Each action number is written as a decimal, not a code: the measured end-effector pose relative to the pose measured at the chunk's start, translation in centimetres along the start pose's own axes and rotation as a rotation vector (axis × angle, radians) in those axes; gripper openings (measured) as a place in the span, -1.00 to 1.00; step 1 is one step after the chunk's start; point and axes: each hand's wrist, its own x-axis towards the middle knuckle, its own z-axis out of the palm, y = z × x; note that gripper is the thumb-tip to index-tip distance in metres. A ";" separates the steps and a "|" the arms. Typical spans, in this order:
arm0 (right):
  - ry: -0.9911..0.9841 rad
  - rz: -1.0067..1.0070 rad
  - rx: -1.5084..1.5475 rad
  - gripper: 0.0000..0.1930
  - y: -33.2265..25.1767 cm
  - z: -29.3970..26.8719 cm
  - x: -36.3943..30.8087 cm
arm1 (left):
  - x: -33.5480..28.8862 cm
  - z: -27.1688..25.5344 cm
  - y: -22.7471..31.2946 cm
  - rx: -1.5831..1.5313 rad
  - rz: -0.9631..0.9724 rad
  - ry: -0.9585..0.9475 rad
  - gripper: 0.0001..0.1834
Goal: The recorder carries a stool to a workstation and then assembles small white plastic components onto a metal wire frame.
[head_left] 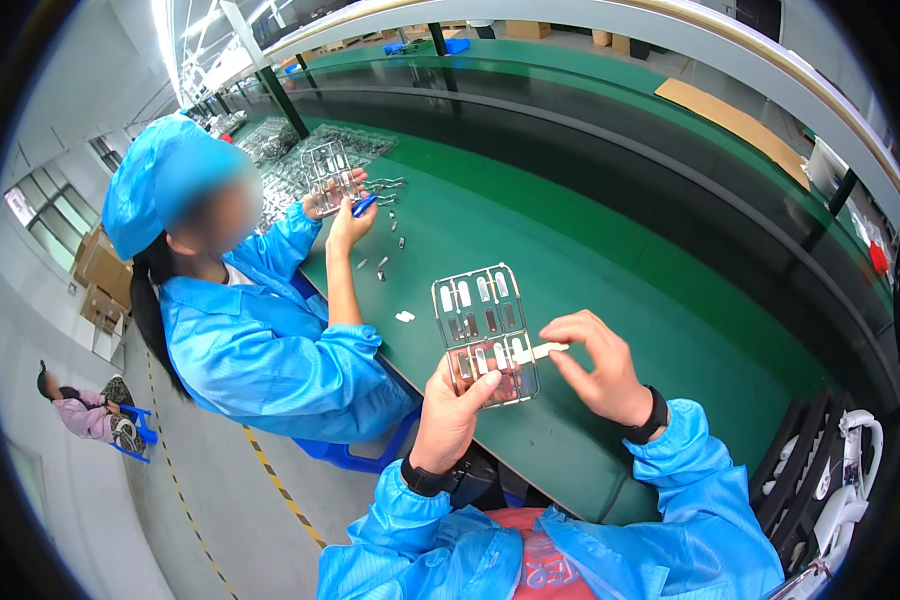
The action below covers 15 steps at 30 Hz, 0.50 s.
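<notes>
My left hand (444, 420) is closed on the near edge of a thin, shiny frame of small oblong parts (490, 318), its thumb on top. Rows of light and dark pieces sit between the frame's bars, and the frame is raised above the green table. In my right hand (605, 372), thumb and forefinger pinch the end of a short cream-coloured strip (540, 352). The strip's other end overlaps or touches the right side of the frame; I cannot tell which. A dark band is on each of my wrists.
To my left a co-worker in a blue cap and smock (260, 345) holds a similar frame (326, 165) and a blue-handled hand tool (365, 205). Small loose pieces (405, 316) lie on the table (610, 265). Many frames (275, 180) are piled farther back. A black rack (805, 480) stands right.
</notes>
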 end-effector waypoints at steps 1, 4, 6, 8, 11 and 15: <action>-0.031 0.353 0.271 -0.74 -0.3 0.1 -0.4 | 0.0 -0.1 -0.2 -0.010 0.005 0.020 -0.65; -0.072 0.863 0.758 -0.76 -0.9 0.6 -0.9 | 0.0 -0.5 -0.9 0.001 0.031 0.017 -0.65; -0.274 0.910 0.769 -0.76 -0.9 1.2 -1.2 | -0.1 -0.2 -1.0 -0.042 0.007 0.048 -0.66; -0.275 0.939 0.773 -0.77 -1.2 1.7 -1.1 | -0.3 -0.3 -1.3 -0.085 0.001 0.070 -0.68; -0.291 0.980 0.780 -0.81 -1.2 2.4 -1.6 | -0.5 -1.1 -2.0 -0.035 -0.016 0.072 -0.68; -0.300 0.979 0.799 -0.87 -1.4 2.9 -1.7 | -0.7 -2.4 -1.9 0.108 -0.096 0.006 -0.78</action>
